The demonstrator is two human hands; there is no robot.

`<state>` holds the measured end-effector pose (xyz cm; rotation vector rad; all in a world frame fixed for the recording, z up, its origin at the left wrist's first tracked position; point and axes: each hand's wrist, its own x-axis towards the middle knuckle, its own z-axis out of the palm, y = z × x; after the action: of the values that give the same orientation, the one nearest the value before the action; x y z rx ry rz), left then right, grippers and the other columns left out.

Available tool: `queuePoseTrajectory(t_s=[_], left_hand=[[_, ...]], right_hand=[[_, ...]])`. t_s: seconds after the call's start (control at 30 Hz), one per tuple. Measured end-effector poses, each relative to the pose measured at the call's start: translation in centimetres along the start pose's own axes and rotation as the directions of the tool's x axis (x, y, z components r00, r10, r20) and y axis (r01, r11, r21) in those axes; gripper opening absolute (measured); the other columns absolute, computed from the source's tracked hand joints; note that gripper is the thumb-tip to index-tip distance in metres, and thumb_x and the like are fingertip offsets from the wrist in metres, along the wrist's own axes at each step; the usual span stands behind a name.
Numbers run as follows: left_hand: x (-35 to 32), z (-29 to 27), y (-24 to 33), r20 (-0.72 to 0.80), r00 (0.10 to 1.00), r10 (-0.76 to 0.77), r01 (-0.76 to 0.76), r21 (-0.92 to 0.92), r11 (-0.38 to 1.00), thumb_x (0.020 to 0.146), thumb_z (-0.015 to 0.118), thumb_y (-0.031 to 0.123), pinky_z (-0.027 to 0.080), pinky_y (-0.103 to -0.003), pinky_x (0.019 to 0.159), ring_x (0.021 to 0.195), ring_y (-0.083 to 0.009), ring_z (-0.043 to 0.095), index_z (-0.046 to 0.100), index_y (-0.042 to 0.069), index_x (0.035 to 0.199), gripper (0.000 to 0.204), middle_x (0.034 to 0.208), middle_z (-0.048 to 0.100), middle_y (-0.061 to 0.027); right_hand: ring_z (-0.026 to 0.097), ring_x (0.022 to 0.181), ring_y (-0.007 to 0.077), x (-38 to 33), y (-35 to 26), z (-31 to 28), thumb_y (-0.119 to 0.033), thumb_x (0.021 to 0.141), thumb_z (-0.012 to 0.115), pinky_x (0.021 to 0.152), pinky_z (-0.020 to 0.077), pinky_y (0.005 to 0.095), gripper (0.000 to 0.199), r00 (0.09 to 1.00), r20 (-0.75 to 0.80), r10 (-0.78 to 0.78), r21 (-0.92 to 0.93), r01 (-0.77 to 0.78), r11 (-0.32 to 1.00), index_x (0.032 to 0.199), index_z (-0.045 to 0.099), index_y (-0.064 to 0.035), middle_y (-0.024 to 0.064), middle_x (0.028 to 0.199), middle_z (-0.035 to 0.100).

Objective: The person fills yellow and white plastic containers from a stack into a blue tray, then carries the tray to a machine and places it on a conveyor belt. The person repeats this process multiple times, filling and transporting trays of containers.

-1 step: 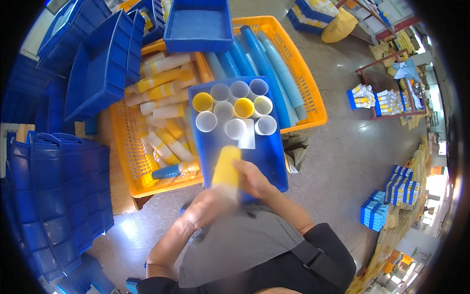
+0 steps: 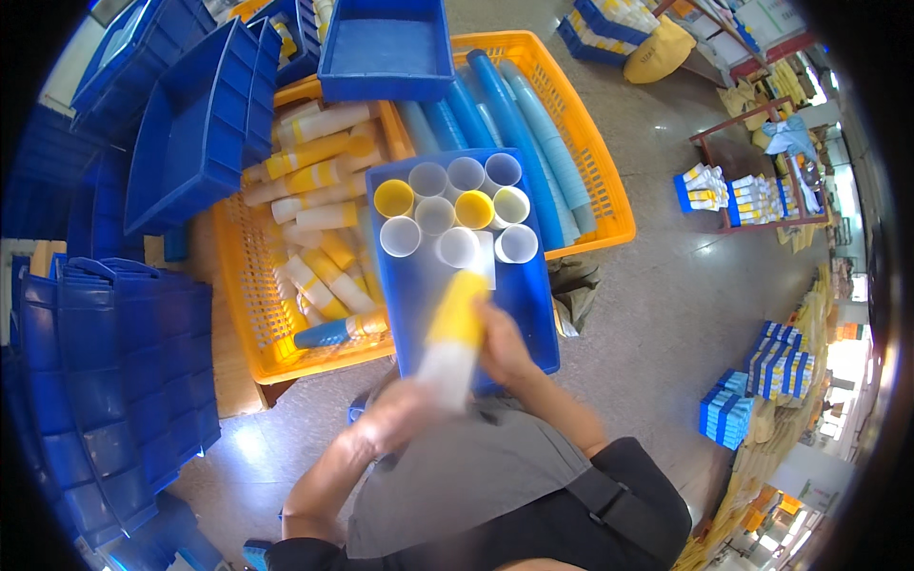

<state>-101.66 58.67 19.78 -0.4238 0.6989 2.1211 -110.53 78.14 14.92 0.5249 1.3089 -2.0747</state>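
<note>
A yellow-and-white tube (image 2: 455, 333), smeared by motion, leans over the near half of a blue tray (image 2: 519, 319). My right hand (image 2: 505, 350) is closed around the tube's right side. Beside its white lower end is my left hand (image 2: 398, 416); blur hides whether its fingers still touch it. At the tray's far end several tubes stand upright with their round openings up, among them a yellow tube (image 2: 393, 198) and a white tube (image 2: 517, 244). A white paper slip (image 2: 486, 262) lies against the nearest of them.
Behind the tray, an orange crate (image 2: 609, 181) holds long blue rolls (image 2: 519, 124); another orange crate (image 2: 249, 319) contains yellow-and-white tubes (image 2: 328, 285). Blue bins (image 2: 190, 143) are piled at left, above stacked blue trays (image 2: 124, 381). Packed boxes (image 2: 728, 409) sit on the right-hand floor.
The tube has shifted a little up and to the right with my right hand. My left hand has slid down and leftward, uncovering more of the white end.
</note>
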Motion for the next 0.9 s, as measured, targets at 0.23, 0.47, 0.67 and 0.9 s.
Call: queuePoseTrajectory(t_s=[0.23,0.47,0.67,0.9], left_hand=[[2.9,-3.0,-0.1,-0.137,0.989,0.048,-0.108,-0.472,0.875,0.100,0.055,0.050,0.056,-0.032,0.081,0.106,-0.0305,0.061,0.035,0.005,0.148,0.069,0.128,0.056,-0.0232],[13.7,-7.6,0.9,-0.251,0.930,0.267,-0.347,-0.840,0.418,0.100,0.062,0.039,0.043,-0.044,0.112,0.134,-0.0385,0.046,0.034,-0.005,0.146,0.070,0.143,0.048,-0.0243],[7.8,-6.4,1.0,-0.118,0.948,0.297,-0.317,-0.237,0.918,0.104,0.049,0.032,0.048,-0.039,0.102,0.117,-0.0276,0.061,0.048,-0.004,0.140,0.050,0.132,0.061,-0.0195],[5.9,-21.7,7.1,-0.570,0.542,0.618,-0.516,0.354,0.780,0.101,0.060,0.017,0.058,-0.029,0.079,0.086,-0.0148,0.066,0.059,-0.002,0.123,0.029,0.101,0.068,-0.0109]], right_hand=[[0.068,0.101,0.0276,-2.6,-3.8,-5.9,-0.049,0.103,0.049,0.089,0.0577,0.0453,0.057,0.992,0.105,0.074,0.303,-0.102,0.948,0.137,0.045,-0.0030,0.0181,0.119,0.064],[0.050,0.132,0.0371,-0.7,1.6,-7.3,-0.056,0.102,0.044,0.112,0.0431,0.0481,0.080,0.991,-0.129,0.031,0.638,0.059,0.768,0.142,0.034,0.0132,0.0279,0.139,0.049],[0.056,0.113,0.0168,3.0,4.8,-2.9,-0.027,0.098,0.066,0.097,0.0433,0.0381,0.043,0.901,-0.374,-0.221,-0.164,0.170,0.972,0.133,0.052,-0.0072,0.0050,0.129,0.059],[0.055,0.096,0.0115,7.9,6.3,-1.3,-0.036,0.092,0.072,0.082,0.0395,0.0310,0.043,0.841,-0.522,-0.144,-0.296,-0.021,0.955,0.125,0.061,-0.0112,0.0023,0.113,0.065]])
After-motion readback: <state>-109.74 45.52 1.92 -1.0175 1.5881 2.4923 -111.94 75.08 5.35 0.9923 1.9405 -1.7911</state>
